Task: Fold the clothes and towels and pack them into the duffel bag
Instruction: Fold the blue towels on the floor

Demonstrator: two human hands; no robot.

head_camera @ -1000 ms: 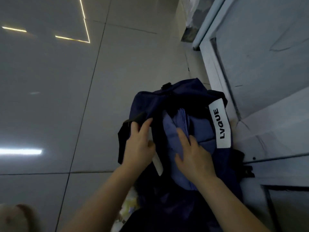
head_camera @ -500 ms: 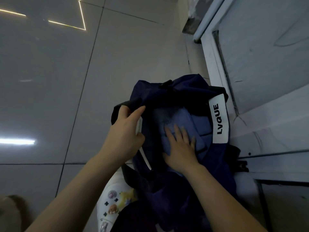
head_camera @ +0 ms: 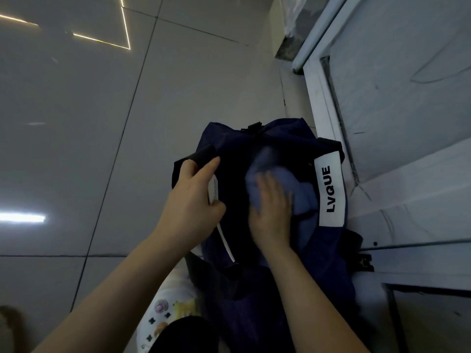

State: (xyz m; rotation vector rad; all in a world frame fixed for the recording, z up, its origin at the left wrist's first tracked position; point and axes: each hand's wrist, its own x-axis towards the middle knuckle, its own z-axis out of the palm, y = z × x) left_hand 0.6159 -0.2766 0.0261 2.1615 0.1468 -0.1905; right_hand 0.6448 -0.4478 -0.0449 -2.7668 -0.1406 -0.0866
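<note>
The navy duffel bag (head_camera: 257, 289) sits at centre frame on the tiled floor (head_camera: 102, 123); the left hand (head_camera: 193, 200) grips its opened edge, while the right hand (head_camera: 271, 212), fingers flat, presses a blue folded cloth (head_camera: 300, 189) inside

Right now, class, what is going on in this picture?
A person is packing a navy duffel bag that sits on a tiled floor. The left hand grips the bag's opening edge, holding it open, while the right hand presses a blue cloth down inside it.
</note>
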